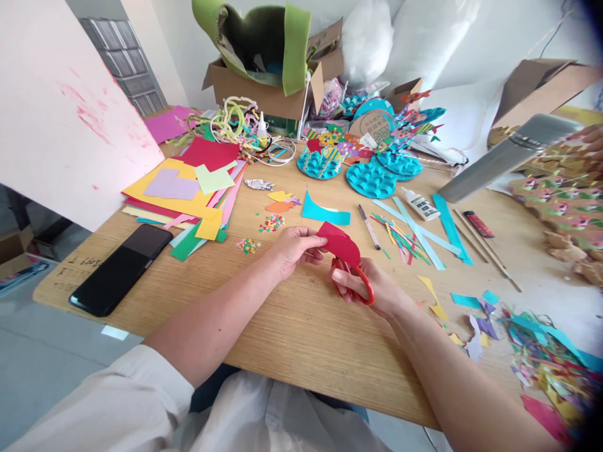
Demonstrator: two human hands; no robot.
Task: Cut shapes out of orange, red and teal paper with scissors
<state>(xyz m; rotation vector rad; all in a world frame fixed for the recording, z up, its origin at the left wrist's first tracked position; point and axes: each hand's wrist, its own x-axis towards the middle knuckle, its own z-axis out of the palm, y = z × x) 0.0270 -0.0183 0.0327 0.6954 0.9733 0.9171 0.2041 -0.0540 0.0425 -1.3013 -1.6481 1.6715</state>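
Observation:
Between my hands is a piece of red paper (340, 242) with a curved edge. My left hand (301, 248) pinches its left side between thumb and fingers. Red-handled scissors (366, 285) sit in my right hand (372, 289), with fingers through the loops. The blades are hidden at the paper, so I cannot tell how far apart they are. Just beyond lies a blue paper offcut (325, 212) with a curved cut. Orange and yellow paper fish shapes (281, 202) and small heaps of coloured paper dots (272, 223) lie to the left of it.
A phone (121, 269) and stacked coloured paper (164, 179) occupy the left. Rightward are a pen (369, 227), narrow paper strips (400, 238), a glue bottle (421, 204) and a scrap heap (546, 358). Blue egg-tray crafts (370, 181) and a cardboard box (264, 91) stand behind. Another person's hand (591, 139) shows far right.

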